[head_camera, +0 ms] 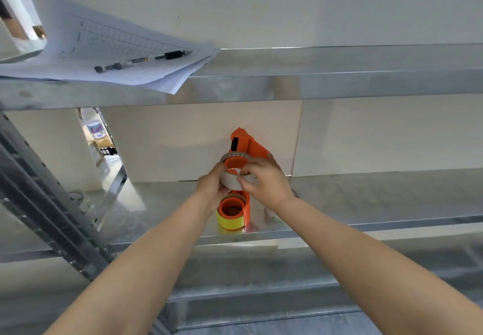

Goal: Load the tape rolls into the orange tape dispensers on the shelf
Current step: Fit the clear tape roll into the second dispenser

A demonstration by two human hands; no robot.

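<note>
An orange tape dispenser (247, 145) stands on the middle metal shelf (366, 198) against the back wall, with a roll around its orange hub. In front of it I hold a white tape roll (231, 180): my left hand (211, 191) grips its left side and my right hand (264, 180) pinches its right edge. Below my hands a second orange dispenser (235, 208) sits near the shelf's front edge, loaded with a yellow tape roll (230, 221).
A stack of paper sheets (125, 54) with a pen (141, 60) lies on the upper shelf (339, 73) at the left, overhanging its edge. A slanted metal upright (47, 198) runs down the left side. The shelf stretches bare to the right.
</note>
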